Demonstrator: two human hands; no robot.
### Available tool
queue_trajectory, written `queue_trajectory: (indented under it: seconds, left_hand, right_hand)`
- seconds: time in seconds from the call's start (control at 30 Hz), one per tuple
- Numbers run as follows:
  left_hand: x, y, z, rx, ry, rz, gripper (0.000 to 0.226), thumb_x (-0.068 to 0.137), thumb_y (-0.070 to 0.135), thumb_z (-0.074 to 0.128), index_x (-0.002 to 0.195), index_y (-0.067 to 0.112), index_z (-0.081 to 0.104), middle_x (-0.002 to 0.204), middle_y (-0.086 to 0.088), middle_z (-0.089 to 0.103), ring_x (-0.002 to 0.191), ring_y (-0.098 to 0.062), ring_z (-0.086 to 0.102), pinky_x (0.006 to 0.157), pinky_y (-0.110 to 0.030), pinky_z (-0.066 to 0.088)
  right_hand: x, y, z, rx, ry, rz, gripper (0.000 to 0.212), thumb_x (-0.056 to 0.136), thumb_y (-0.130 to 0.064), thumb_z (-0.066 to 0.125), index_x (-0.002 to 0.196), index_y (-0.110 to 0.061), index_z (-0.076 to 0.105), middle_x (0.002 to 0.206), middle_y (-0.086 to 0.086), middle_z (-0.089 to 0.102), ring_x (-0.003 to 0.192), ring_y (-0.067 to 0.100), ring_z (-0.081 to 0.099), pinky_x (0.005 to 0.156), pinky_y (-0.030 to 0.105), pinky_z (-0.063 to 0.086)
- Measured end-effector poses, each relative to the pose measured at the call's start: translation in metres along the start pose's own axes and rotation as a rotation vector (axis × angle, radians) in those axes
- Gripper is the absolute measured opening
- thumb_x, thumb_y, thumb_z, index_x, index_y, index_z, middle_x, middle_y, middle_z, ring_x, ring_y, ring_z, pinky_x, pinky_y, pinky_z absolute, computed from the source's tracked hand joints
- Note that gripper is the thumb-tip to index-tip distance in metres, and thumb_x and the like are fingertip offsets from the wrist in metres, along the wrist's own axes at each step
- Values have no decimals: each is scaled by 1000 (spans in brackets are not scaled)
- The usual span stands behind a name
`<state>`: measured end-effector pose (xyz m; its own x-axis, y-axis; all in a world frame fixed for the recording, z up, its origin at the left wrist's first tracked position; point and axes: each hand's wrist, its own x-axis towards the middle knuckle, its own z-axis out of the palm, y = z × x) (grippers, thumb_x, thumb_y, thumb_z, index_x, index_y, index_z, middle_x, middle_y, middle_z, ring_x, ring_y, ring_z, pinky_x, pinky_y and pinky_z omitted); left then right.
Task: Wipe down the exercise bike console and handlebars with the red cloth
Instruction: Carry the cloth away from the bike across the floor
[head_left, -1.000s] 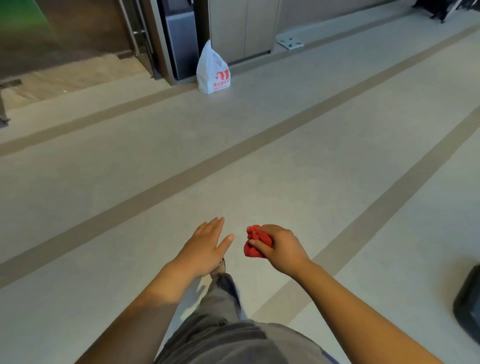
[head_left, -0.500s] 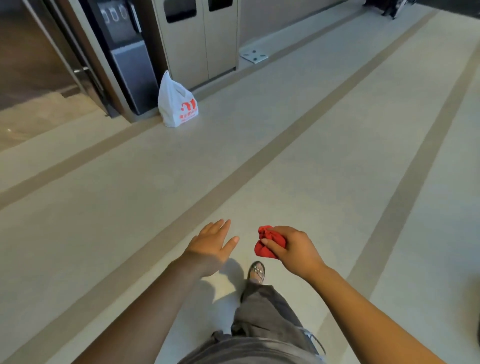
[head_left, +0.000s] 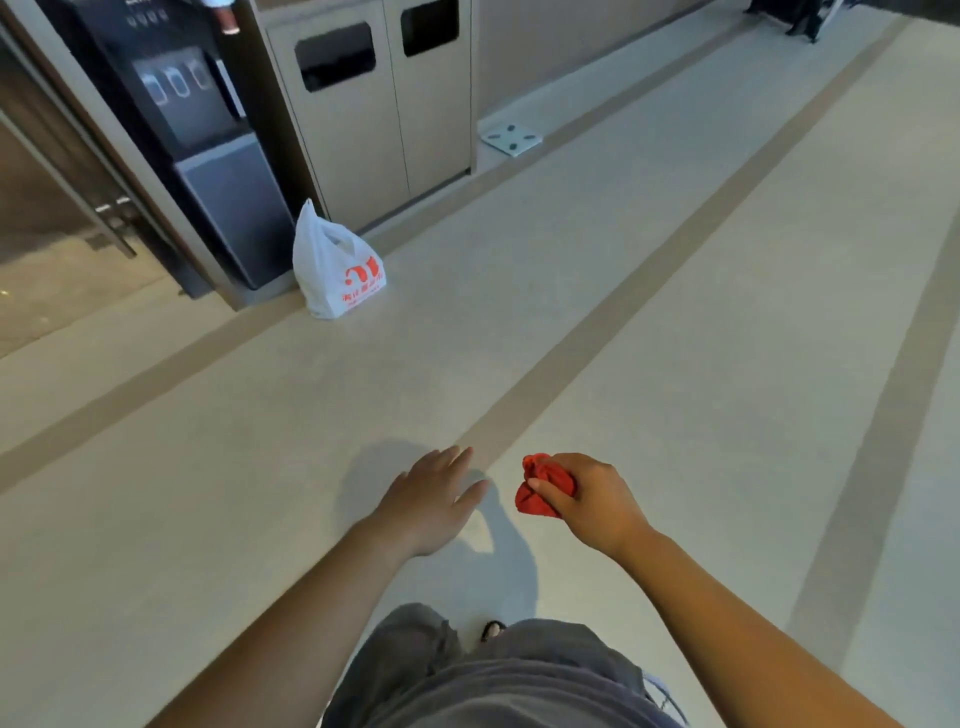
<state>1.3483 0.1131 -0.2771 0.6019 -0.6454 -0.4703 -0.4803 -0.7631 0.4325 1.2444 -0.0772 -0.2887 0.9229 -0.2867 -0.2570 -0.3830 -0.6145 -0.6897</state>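
Note:
My right hand (head_left: 592, 501) grips the red cloth (head_left: 540, 486), bunched into a ball, out in front of me at waist height. To its left, my left hand (head_left: 434, 491) is stretched forward with straight fingers and holds nothing. Both hands hang over bare floor. No exercise bike, console or handlebars appear in the head view.
A white plastic bag (head_left: 337, 270) with red print stands on the floor by a dark water dispenser (head_left: 208, 156). Beige twin waste bins (head_left: 374, 114) stand beside it. A flat white scale (head_left: 511, 137) lies further back. Dark equipment (head_left: 800, 15) is at the far top right.
The view has swung left and moved forward, so the bag, dispenser and bins look closer and more central. Both hands keep the same pose, the cloth still in my right hand.

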Motion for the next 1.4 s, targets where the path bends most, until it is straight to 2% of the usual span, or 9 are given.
queue_trajectory:
  seconds: [0.2,0.37,0.5,0.7,0.9,1.0,1.1,1.27,1.4]
  left_hand:
    - [84,-51,-81,-7,64,-119,62,98,51,22,150,22,8,159,1,7,145,-16,4,116,-46,16]
    - [193,-95,-169,7,103,-153,62,98,51,22,151,21,7,159,1,5,145,-17,3,116,-46,15]
    - [283,-111,-254,33,89,-108,64,97,53,22,150,21,9,159,1,10,145,-17,7,115,-46,17]
    - [407,-111,-360,-11,101,2,62,97,51,25,150,21,14,157,3,19,143,-16,18,114,-39,24]
    - [528,-120,-430,19,75,35,60,97,52,26,149,23,16,156,3,23,141,-16,23,112,-36,27]
    - [590,-129,-469,12,107,16,60,97,51,26,149,22,17,155,2,24,141,-16,25,111,-35,27]
    - [642,-142,-511,-24,148,-47,60,97,51,27,149,22,18,154,2,27,139,-16,28,109,-34,29]
    - [710,-176,-578,-71,274,-174,60,95,55,26,147,24,23,150,3,35,134,-16,36,106,-35,34]
    - [743,-207,-615,-123,350,-299,60,93,59,25,145,29,27,148,6,38,129,-16,43,108,-34,27]
  right_hand:
    - [153,-41,-12,68,-139,-38,23,86,-38,61,104,-24,67,108,-3,67,95,17,63,88,36,50]
    - [297,-82,-29,-19,-124,-102,24,85,-38,63,103,-23,67,104,-3,67,93,14,62,85,29,49]
    - [394,-108,-65,-30,-74,-98,21,85,-41,62,102,-28,65,97,-13,63,85,5,58,78,18,47]
    - [514,-120,-114,93,77,-70,9,83,-40,63,91,-37,62,86,-26,60,80,-13,57,66,1,42]
    - [641,-117,-141,133,136,-36,14,81,-43,64,93,-36,63,86,-23,62,79,-7,60,69,5,45]
    - [725,-122,-163,139,116,-76,8,81,-42,64,89,-41,61,83,-25,62,82,-12,58,67,5,45]
    - [810,-135,-188,136,51,-112,12,81,-44,63,91,-37,64,88,-20,65,80,-5,61,72,12,50]
    - [938,-170,-212,80,-52,-230,14,82,-45,63,94,-38,62,91,-18,64,81,-4,60,70,6,43]
    - [1018,-211,-212,31,-144,-325,23,83,-46,61,101,-33,63,90,-18,64,81,-4,58,67,1,40]
